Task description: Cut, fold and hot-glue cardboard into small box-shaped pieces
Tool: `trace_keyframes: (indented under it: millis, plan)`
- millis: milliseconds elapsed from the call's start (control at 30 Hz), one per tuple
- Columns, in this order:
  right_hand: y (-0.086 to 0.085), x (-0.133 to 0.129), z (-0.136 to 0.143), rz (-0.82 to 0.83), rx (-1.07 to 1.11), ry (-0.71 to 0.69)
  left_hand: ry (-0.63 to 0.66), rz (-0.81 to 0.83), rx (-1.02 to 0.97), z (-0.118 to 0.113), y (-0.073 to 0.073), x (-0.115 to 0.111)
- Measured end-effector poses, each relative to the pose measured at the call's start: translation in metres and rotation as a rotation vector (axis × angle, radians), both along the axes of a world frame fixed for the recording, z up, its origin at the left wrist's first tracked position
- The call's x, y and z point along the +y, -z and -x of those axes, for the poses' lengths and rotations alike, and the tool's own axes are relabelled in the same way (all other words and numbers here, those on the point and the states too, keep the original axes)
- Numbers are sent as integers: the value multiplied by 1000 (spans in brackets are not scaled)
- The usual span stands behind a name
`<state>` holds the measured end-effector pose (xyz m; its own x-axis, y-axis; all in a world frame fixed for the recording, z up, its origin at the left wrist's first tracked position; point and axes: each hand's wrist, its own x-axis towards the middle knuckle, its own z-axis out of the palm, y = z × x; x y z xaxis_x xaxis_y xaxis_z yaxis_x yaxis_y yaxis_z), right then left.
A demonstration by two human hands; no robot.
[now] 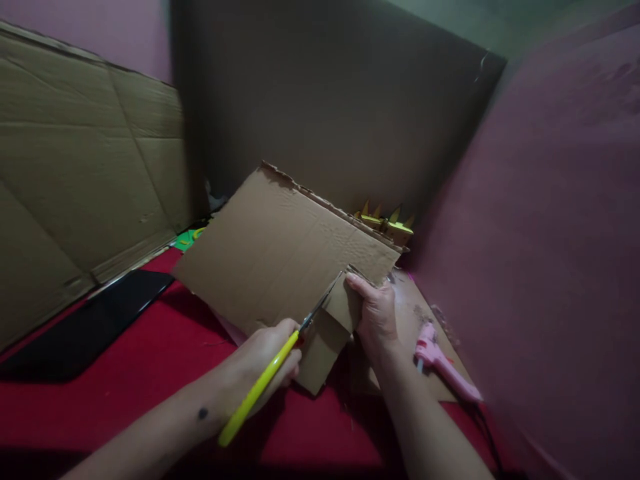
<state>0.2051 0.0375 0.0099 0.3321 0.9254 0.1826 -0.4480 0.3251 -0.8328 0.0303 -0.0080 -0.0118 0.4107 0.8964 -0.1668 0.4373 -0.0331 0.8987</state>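
Cutting underway: left hand (273, 350) fingers wrapped around scissors (260, 389), blades at cardboard (280, 247) over red counter (180, 347); flap (343, 305) partly separated, uncut length unclear; right hand (379, 317) fingers pinching flap.

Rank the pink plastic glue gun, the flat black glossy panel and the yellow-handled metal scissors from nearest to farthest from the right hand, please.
1. Yellow-handled metal scissors, blade tips by the thumb of the right hand.
2. Pink plastic glue gun, right of that hand.
3. Flat black glossy panel, far left.
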Motion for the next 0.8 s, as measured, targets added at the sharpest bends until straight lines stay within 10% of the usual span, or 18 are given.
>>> trace_keyframes:
  millis: [267, 800]
  plan:
    - [4, 0, 3, -51, 4, -12, -60, 176, -86, -5, -7, 3]
    - [4, -1, 5, -35, 16, -32, 169, -361, 291, -2, -19, 23]
